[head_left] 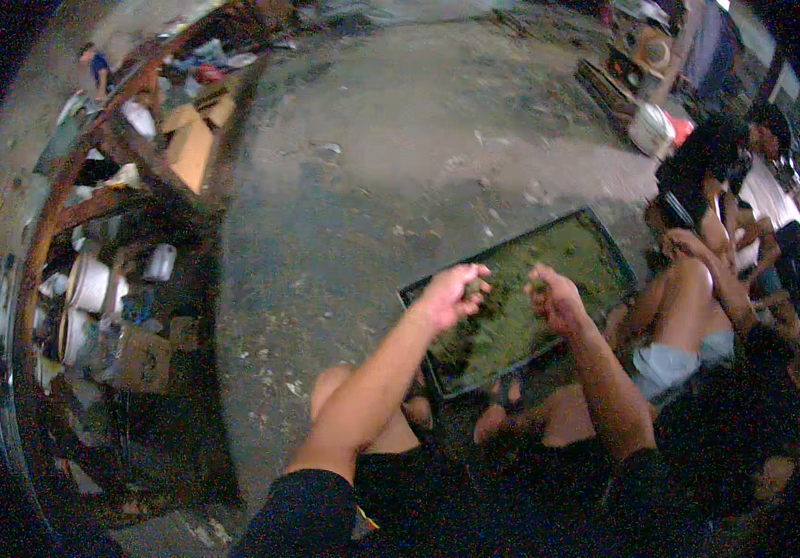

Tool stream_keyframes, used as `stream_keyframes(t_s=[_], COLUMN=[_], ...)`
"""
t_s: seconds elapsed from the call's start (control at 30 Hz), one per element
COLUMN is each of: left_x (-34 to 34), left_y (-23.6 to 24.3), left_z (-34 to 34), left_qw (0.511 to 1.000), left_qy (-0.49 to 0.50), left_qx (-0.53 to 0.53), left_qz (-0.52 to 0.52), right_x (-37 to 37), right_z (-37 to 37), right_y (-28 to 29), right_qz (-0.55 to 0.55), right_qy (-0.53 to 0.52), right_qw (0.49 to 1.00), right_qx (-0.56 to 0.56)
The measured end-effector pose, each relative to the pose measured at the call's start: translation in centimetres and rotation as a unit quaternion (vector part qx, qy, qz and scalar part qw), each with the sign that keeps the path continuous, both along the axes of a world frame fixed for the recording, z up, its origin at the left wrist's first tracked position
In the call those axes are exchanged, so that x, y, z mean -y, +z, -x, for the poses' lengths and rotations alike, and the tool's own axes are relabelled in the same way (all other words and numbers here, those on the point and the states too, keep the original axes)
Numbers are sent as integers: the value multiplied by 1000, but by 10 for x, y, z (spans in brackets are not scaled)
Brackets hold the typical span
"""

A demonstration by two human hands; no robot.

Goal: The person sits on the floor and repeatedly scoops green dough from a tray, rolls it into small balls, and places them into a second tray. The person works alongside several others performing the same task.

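Note:
A shallow rectangular tray (502,249) with a dark rim lies low in front of my knees. Loose greenish-brown material (512,339) is spread over it, darker and clumpier around the middle. Above its left part is my left hand (454,296), fingers curled, with a small greenish clump (474,286) at the fingertips. My right hand (560,302) hovers over the middle of the tray, a little apart from the left. Its fingers are bent together, and whatever they hold is too blurred to name.
Along the left stands a rusty frame rack (102,139) holding cardboard (193,153), white tubs (88,284) and clutter. At right, close by, people sit; one person (707,177) wears a dark shirt. A white sack (651,130) stands behind them. The concrete floor (326,205) has scattered debris.

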State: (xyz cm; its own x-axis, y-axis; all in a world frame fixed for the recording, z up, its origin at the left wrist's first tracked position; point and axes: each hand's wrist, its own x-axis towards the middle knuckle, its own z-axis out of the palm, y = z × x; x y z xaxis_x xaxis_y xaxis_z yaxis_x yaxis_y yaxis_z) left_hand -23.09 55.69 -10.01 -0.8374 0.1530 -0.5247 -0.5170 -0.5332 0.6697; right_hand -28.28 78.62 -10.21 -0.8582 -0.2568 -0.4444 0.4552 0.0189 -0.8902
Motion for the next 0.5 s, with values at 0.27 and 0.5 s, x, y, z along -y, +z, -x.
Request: stream_keyframes(t_s=[0.27, 0.5], left_x=[6, 22], left_y=[9, -1], left_z=[18, 19], left_qw=[999, 991], left_qy=[13, 97], left_qx=[30, 17], left_qz=[-43, -89], right_x=[-14, 15], right_z=[26, 4], right_y=[-32, -1], right_qz=[-57, -6], right_qy=[-92, -84], right_qw=[994, 995], right_qx=[7, 50])
